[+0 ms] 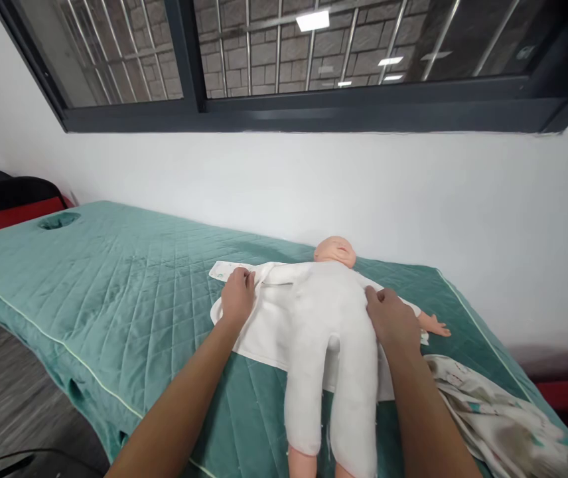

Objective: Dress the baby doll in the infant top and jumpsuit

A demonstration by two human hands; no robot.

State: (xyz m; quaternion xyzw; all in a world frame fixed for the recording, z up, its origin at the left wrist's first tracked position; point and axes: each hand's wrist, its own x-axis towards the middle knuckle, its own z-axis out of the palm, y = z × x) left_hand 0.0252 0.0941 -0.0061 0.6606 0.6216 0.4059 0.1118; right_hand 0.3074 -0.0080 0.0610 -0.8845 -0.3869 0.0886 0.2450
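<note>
A baby doll (334, 305) with a white cloth body lies face up, its head towards the wall and its legs towards me. Spread out beneath it is a white baby garment (269, 325), whose patterned end shows at the far left. My left hand (238, 295) is closed, its fingers pinching the garment beside the doll's arm on the left. On the other side, my right hand (393, 318) is closed at the garment's edge by the doll's flank; its fingertips are partly hidden. Past that hand, the doll's bare hand (434, 324) sticks out to the right.
A green quilted cover (129, 285) lies over the bed, which has a round hole at its far left end. A crumpled patterned cloth (503, 411) rests at the right. Behind stand a white wall and a barred window; black-and-red chairs (12, 199) are at the left.
</note>
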